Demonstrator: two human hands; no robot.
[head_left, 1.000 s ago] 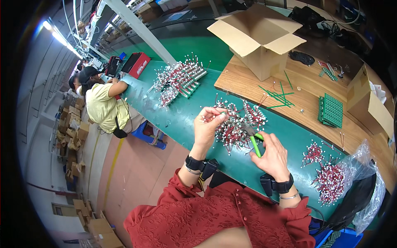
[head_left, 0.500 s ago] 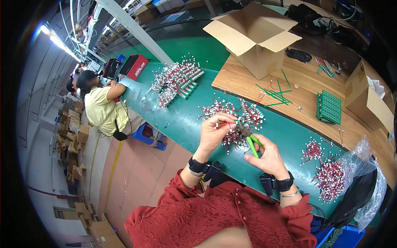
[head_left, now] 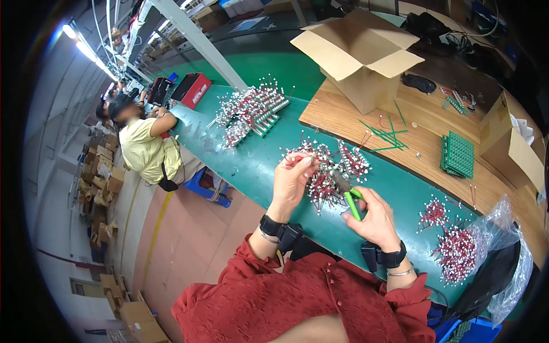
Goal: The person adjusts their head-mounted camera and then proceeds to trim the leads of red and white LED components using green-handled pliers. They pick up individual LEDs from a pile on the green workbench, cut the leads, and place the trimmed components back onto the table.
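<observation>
My left hand (head_left: 290,182) has its fingers pinched together on a small piece with red wire (head_left: 297,159), mostly hidden by the fingertips. My right hand (head_left: 373,220) is wrapped round the green handles of a pair of cutting pliers (head_left: 351,206). Their dark jaws point toward the pile of small red-wired pieces with white ends (head_left: 325,191) beneath, a short way right of my left hand. To the right of this heap, a green circuit-board strip crowded with the same wired pieces (head_left: 353,160) lies at the pile's far side.
Wired boards are stacked (head_left: 254,108) farther left. Loose wired pieces (head_left: 456,251) lie beside a clear plastic bag (head_left: 496,220) at right. On the wooden board stand an open carton (head_left: 366,86), green strips (head_left: 389,137) and green panels (head_left: 457,155). A co-worker (head_left: 147,143) sits at left.
My left hand has drawn left and away from the plier jaws, still pinching the piece. The pliers have tilted slightly and shifted down and right. The view has shifted a little.
</observation>
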